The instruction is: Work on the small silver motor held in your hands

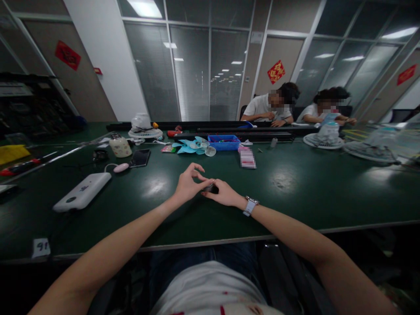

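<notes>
The left hand (190,183), its grip impossible to tell, is held beside a small, dark, partly hidden object (213,189), pinched by the right hand (225,195) over a glossy, dark green tabletop (183,229). Fingertip handling seems underway; a steady pinch seems called for next.

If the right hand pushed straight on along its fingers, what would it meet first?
Probably the left hand, close in front of the right hand and the small dark object at its fingers; exact depth is unclear.
</notes>
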The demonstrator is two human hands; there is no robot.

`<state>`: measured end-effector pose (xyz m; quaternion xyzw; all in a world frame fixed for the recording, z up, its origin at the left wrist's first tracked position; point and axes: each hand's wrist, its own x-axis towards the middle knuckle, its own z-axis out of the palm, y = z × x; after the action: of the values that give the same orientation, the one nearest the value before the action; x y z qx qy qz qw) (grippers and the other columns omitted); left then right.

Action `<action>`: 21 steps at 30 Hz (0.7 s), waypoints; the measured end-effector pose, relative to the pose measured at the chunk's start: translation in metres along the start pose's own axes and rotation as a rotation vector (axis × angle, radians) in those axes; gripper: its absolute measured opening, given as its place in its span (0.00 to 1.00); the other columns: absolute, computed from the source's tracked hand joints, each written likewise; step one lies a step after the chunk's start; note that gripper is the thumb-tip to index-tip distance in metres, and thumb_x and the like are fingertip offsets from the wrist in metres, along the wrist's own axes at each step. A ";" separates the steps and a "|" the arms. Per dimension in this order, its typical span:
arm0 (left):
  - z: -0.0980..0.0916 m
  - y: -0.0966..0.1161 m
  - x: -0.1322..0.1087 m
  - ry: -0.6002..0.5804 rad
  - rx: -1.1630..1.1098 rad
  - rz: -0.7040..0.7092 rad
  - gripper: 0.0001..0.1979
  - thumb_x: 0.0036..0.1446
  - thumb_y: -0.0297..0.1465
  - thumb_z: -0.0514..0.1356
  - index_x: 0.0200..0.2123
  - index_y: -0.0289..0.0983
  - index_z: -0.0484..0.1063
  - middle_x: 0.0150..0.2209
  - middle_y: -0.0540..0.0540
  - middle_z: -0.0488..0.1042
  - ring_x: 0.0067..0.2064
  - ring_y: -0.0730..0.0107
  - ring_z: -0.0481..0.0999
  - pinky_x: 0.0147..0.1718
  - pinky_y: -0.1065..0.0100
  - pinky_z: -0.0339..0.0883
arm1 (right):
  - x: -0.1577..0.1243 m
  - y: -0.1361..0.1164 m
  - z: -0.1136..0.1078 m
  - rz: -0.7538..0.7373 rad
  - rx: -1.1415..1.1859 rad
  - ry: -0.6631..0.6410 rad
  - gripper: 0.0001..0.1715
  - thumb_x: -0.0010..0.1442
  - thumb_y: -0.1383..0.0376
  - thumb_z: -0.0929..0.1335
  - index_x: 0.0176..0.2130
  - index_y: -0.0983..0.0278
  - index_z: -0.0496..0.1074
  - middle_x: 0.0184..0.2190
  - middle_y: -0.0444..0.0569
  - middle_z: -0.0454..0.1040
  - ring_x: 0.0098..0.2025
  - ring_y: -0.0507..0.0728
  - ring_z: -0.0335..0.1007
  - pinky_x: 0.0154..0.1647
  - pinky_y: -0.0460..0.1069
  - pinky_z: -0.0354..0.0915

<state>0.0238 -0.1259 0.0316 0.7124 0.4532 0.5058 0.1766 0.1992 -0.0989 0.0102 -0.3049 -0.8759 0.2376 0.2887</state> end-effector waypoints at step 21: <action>-0.014 -0.002 0.007 -0.253 -0.119 0.056 0.22 0.55 0.30 0.65 0.50 0.38 0.60 0.35 0.44 0.82 0.46 0.60 0.80 0.50 0.57 0.68 | 0.000 0.002 0.002 0.015 -0.043 0.016 0.21 0.58 0.55 0.71 0.45 0.68 0.71 0.37 0.51 0.74 0.36 0.56 0.68 0.37 0.49 0.61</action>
<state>0.0104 -0.1220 0.0399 0.7711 0.3766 0.4425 0.2603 0.1985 -0.0977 0.0075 -0.3193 -0.8763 0.2185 0.2872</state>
